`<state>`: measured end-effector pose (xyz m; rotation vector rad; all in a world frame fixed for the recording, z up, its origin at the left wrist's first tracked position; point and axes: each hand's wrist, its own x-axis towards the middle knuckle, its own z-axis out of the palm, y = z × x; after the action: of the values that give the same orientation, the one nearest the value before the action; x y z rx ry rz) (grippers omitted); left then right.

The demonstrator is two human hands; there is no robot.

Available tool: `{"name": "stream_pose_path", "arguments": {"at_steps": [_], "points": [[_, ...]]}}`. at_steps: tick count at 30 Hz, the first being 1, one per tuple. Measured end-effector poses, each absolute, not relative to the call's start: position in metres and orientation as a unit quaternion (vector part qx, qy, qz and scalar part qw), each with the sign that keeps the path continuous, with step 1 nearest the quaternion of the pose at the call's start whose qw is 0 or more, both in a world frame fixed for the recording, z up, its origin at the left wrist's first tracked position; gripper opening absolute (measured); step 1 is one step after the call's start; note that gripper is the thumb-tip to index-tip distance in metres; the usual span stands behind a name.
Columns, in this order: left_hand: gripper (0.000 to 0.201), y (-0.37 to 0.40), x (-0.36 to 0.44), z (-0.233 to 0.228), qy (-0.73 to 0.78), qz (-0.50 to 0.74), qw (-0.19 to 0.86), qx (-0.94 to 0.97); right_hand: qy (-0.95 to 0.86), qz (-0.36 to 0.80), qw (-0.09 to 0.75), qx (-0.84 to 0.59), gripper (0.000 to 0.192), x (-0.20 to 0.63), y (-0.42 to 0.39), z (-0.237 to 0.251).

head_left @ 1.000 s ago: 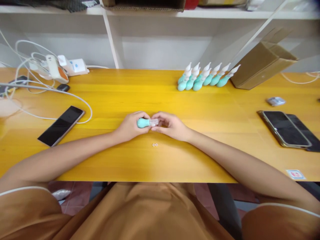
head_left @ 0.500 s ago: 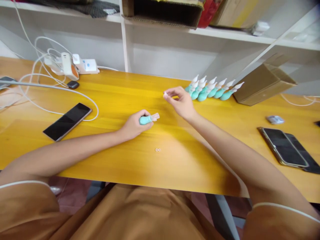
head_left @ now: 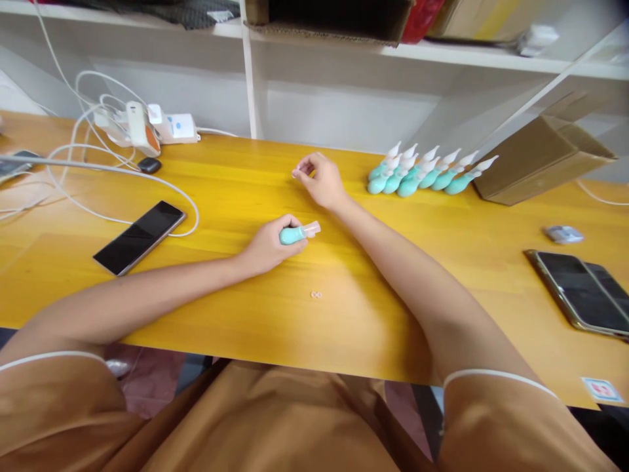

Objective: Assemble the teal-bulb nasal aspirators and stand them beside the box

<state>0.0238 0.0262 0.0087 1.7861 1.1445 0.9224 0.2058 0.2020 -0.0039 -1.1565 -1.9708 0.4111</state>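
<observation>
My left hand [head_left: 270, 246] is wrapped round a teal bulb syringe [head_left: 291, 235], whose short translucent neck points right. Above it, over the far part of the table, my right hand [head_left: 322, 181] has thumb and fingers pinched together. Something small and pale may sit at those fingertips, but I cannot make it out. Two tiny pale rings [head_left: 316, 295] lie side by side on the table nearer to me. At the back right stands a group of several teal bulb syringes with white pointed tips [head_left: 407, 187].
An open cardboard box [head_left: 535, 160] stands right of the group. Phones lie at left [head_left: 140, 237] and right [head_left: 580, 288]. A power strip [head_left: 181, 128] with white cables occupies the back left. Shelving [head_left: 344, 105] runs behind the wooden table [head_left: 221, 314].
My right hand has moved left, away from the standing bulb syringes, still pinched. My left hand keeps its hold on the bulb syringe. The whole view has shifted slightly.
</observation>
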Motion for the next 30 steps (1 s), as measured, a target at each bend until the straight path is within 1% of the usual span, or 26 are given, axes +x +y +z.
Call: {"name": "stream_pose_path", "arguments": {"at_steps": [5, 10, 16, 19, 25, 30], "points": [[0.024, 0.026, 0.026, 0.007, 0.476, 0.365, 0.389, 0.7, -0.779, 0.191, 0.314, -0.508, 0.008, 0.195, 0.205, -0.011], [0.025, 0.027, 0.027, 0.008, 0.505, 0.371, 0.375, 0.683, -0.796, 0.189, 0.292, -0.495, 0.01, 0.199, 0.194, -0.013], [0.026, 0.028, 0.025, 0.008, 0.502, 0.369, 0.379, 0.684, -0.796, 0.194, 0.272, -0.505, 0.008, 0.211, 0.192, -0.002], [0.026, 0.028, 0.025, 0.009, 0.502, 0.369, 0.378, 0.685, -0.808, 0.198, 0.244, -0.498, 0.007, 0.213, 0.201, 0.008], [0.024, 0.027, 0.025, 0.01, 0.501, 0.366, 0.38, 0.686, -0.831, 0.195, 0.176, -0.49, 0.014, 0.21, 0.212, 0.023], [0.024, 0.027, 0.026, 0.009, 0.498, 0.368, 0.38, 0.687, -0.848, 0.179, 0.151, -0.475, 0.012, 0.198, 0.216, 0.026]]}}
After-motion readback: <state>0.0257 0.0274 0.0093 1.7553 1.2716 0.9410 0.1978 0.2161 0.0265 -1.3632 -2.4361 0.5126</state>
